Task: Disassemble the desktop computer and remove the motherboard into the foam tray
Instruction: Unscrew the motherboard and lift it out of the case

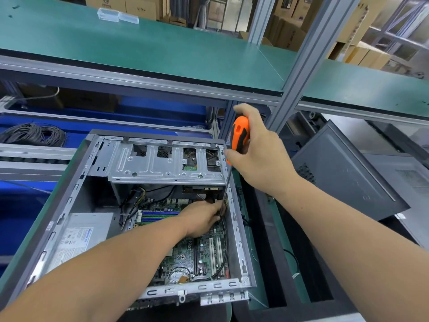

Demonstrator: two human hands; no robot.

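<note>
1. We see the motherboard (204,249) lying flat on the floor of the open computer case (76,205), filling the case's right half, with the grey power supply (81,233) to its left.
2. Our left hand (202,219) is down inside the case, resting on the far right part of the board, fingers curled toward the screwdriver's tip; whether they pinch a screw or a cable there, we cannot tell.
3. Our right hand (257,154) is above the case's far right corner, wrapped around the orange-and-black handle of the screwdriver (239,138). Its thin shaft runs steeply down to the board, ending right beside the left fingertips.
4. The metal drive cage (162,166) spans the far end of the case and overhangs the board's far edge, so the tip works just in front of the cage.
5. The right case wall (236,224) stands close beside the shaft and the left hand, leaving little side room there. The board's middle and near part lie open from above, crossed by a black cable (226,249).
6. The case sits on the green table (246,275). A detached dark side panel (343,173) leans to the right, well apart from our hands.
7. Both forearms reach in from the near edge, the left one low across the power supply and board, the right one raised and angled inward.
8. A green shelf (162,43) runs overhead behind the case, and a coil of cables (32,134) lies far left.
</note>
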